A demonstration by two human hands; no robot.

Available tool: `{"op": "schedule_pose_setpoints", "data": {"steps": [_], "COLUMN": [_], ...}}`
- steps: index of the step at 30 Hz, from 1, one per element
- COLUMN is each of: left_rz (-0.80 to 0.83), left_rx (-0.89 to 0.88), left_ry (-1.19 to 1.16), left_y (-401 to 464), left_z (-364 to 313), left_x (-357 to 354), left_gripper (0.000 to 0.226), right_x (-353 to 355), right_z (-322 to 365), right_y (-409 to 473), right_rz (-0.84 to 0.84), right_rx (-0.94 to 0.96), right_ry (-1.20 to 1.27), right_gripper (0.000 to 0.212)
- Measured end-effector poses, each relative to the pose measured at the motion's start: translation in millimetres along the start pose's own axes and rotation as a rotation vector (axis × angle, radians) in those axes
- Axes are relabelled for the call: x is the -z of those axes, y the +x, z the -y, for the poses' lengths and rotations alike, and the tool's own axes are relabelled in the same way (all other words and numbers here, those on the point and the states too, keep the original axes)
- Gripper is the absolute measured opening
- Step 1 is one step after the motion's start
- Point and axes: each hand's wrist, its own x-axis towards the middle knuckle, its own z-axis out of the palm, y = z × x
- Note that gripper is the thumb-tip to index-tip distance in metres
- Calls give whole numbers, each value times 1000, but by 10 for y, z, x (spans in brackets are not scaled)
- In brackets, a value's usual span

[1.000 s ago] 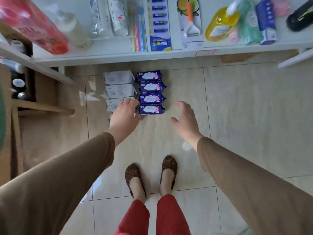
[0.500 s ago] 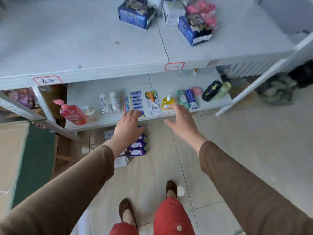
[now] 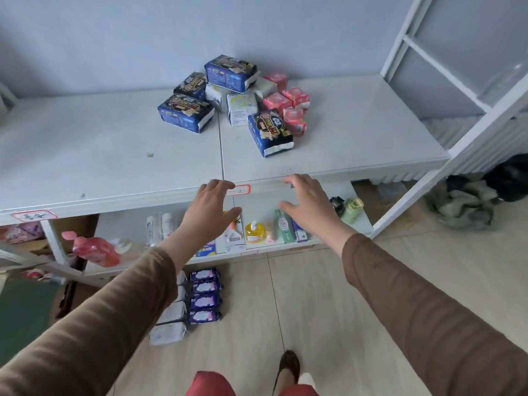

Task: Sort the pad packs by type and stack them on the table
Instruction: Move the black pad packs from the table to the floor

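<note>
A jumbled pile of pad packs lies at the back of the white table (image 3: 114, 155): dark blue packs (image 3: 185, 112), white packs (image 3: 241, 108) and small pink packs (image 3: 288, 105). One blue pack (image 3: 270, 132) lies nearest the front. On the floor below, purple packs (image 3: 204, 294) sit in a row beside white packs (image 3: 171, 312). My left hand (image 3: 211, 207) and my right hand (image 3: 307, 205) hover empty, fingers spread, in front of the table's front edge, apart from every pack.
A lower shelf (image 3: 285, 248) holds a yellow bottle (image 3: 253, 231), a pink pouch (image 3: 95, 250), tubes and small boxes. A white frame (image 3: 445, 70) stands at the right, with dark cloth (image 3: 468, 201) on the floor behind it. Tiled floor spreads to the right.
The view has risen from the floor packs to the table top. Both hands lifted from near the floor rows up to the table's front edge, still holding nothing.
</note>
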Motion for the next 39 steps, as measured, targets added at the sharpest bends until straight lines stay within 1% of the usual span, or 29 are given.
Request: {"op": "schedule_pose_setpoints", "data": {"steps": [4,10,12,16,20,22,25,28,30,32,34,36,38,39], "left_rz": [-31,-64,-76,-97,-119,-156,-200,-190,-142,-36,82,209,344,395], "left_rx": [26,77,91,120,137,168,264,376,415,424,429,459,468,462], "left_ry": [16,40,38,35,38,34,30,17,3,-30,-56,-27,-8,5], "left_y": [304,961,1232,1783,2306,2549,2901,3222,3381,3478,3529,3521,3459,3411], "left_z": [-65,173,300,652,1031,1225,1496,1733,1853,1898,1903,1904,1908,1890], "left_x": [23,95,138,267,414,506,666,819,873,897,913,949,986,1001], "left_gripper": [54,54,54,53,52,51,52,53,56,67,83,108,128,133], "right_x": [174,241,205,59,-96,-145,-167,-123,-97,-65,-35,-7,23,29], "right_z": [-174,-285,-313,-322,-340,-343,-346,-335,-333,-320,-304,-266,-181,-137], "right_y": [449,1328,1625,2154,2503,2623,2752,2897,2991,3060,3121,3165,3152,3127], "right_rz": [20,-16,-31,-28,92,162,247,323,354,392,436,468,455,422], "right_rx": [24,-56,-81,-113,-210,-237,-238,-204,-167,-150,-175,-203,-144,-90], "right_ry": [14,37,0,-154,-165,-139,-64,-18,-3,12,9,-73,-244,-315], "right_gripper": [50,54,55,63,78,81,84,86,82,85,94,98,84,77]}}
